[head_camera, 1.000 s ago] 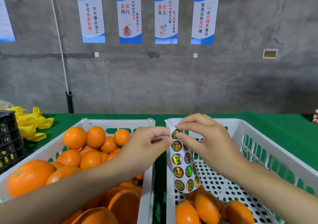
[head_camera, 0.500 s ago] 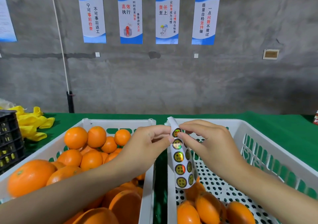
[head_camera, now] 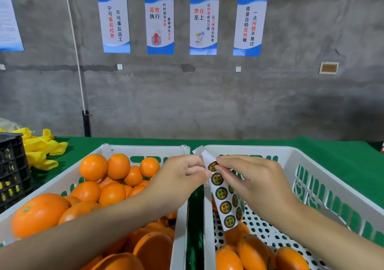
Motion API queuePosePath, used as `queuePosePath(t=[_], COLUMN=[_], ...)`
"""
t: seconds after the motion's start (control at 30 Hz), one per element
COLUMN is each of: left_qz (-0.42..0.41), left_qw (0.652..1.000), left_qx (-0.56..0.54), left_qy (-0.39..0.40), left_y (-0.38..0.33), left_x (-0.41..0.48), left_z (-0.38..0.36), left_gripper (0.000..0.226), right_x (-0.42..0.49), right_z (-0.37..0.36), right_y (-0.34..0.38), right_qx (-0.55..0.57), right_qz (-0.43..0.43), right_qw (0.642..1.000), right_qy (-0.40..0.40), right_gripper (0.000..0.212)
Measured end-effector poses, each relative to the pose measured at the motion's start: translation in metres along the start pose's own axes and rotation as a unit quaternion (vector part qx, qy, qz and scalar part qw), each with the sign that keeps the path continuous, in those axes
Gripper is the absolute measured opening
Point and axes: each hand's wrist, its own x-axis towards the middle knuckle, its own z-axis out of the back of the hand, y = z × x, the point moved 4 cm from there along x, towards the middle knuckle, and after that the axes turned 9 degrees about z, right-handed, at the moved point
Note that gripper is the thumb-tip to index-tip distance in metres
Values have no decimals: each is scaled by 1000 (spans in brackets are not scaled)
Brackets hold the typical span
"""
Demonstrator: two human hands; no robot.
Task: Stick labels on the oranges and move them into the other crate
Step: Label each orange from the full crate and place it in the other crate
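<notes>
A white strip of round gold-and-green labels (head_camera: 222, 199) hangs between the two crates. My left hand (head_camera: 180, 178) pinches the strip's left edge near its top. My right hand (head_camera: 249, 180) pinches the topmost label (head_camera: 212, 166) with thumb and forefinger. The left white crate (head_camera: 143, 150) is heaped with several oranges (head_camera: 93, 167). The right white crate (head_camera: 291, 159) holds a few oranges (head_camera: 251, 251) at its near end.
Both crates stand side by side on a green tablecloth (head_camera: 332, 155). A black crate (head_camera: 12, 166) and yellow foam nets (head_camera: 41, 149) lie at the far left. A grey concrete wall with posters (head_camera: 160, 22) rises behind the table.
Both hands with the label strip have dropped slightly lower. My right fingertips now pinch the top label, whose edge looks lifted from the strip.
</notes>
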Motion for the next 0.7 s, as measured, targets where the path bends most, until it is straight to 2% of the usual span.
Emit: queuePosePath(t=[0.23,0.37,0.5,0.6,0.7], left_qz=[34,103,155,104,53], left_qw=[999,989,974,992,995], left_qx=[-8,-107,-166,-76,10], left_qy=[17,16,-4,12,85], left_y=[0,0,3,6,5], left_x=[2,4,10,7,-6], left_z=[-1,-4,-5,-6,-16], left_gripper=[17,32,29,28,34], right_x=[-1,-2,0,4,2], right_z=[-3,-5,-7,-5,-7], right_y=[-2,-4,-7,-13,-17], right_qx=[22,65,161,234,305], right_qz=[-27,-66,-132,-196,-228], right_qw=[999,994,978,952,925], right_qy=[28,53,30,-10,3], right_gripper=[10,6,9,9,8])
